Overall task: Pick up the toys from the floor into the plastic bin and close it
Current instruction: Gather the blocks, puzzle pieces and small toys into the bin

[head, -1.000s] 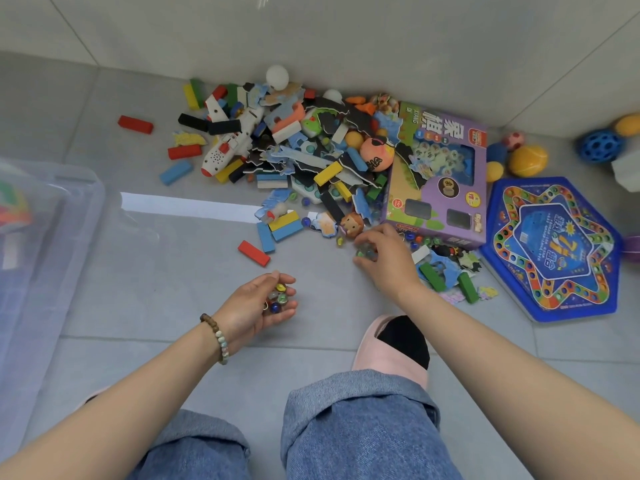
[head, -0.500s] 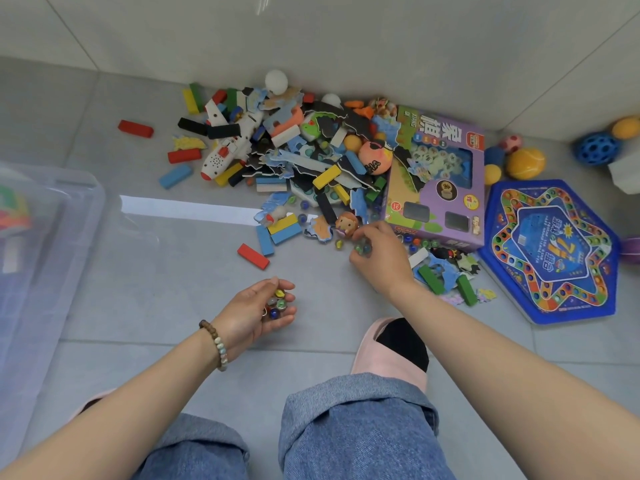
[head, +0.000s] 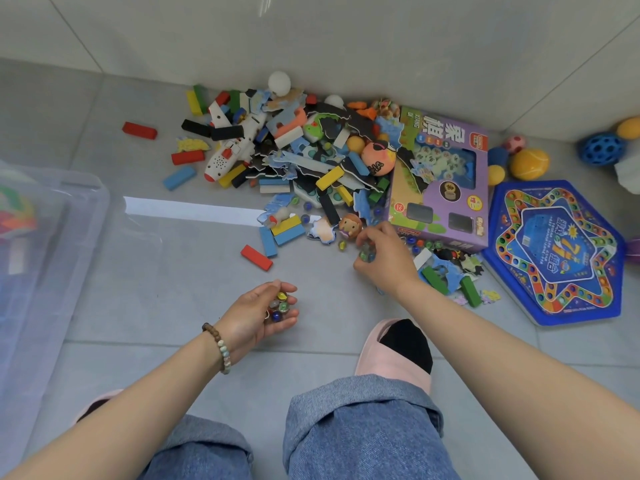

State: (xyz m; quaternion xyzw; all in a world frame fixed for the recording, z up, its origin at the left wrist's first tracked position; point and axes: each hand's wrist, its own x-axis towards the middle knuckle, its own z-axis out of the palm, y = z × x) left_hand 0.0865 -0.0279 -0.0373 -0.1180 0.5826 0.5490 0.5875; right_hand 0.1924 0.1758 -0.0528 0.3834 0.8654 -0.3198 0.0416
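Note:
My left hand [head: 258, 315] is cupped palm up above the grey floor and holds several glass marbles [head: 278, 304]. My right hand [head: 384, 259] is at the near edge of the toy pile [head: 298, 157], its fingers curled round a few marbles [head: 366, 254]. A loose marble [head: 342, 244] lies just left of it, beside a small doll head [head: 350, 226]. More marbles [head: 424, 243] lie along the front of the purple game box [head: 446, 174]. The clear plastic bin [head: 52, 258] stands at the left edge, with some colourful toys inside.
A blue hexagonal game board [head: 557, 251] lies at the right. Balls [head: 530, 163] sit in the far right corner by the wall. A red block [head: 256, 257] and a white toy plane [head: 232, 150] lie on the left side of the pile. My slippered foot [head: 398, 348] is between my arms.
My right hand has shifted slightly left and away along the pile's edge, gathering marbles. My left hand has stayed in place with its marbles.

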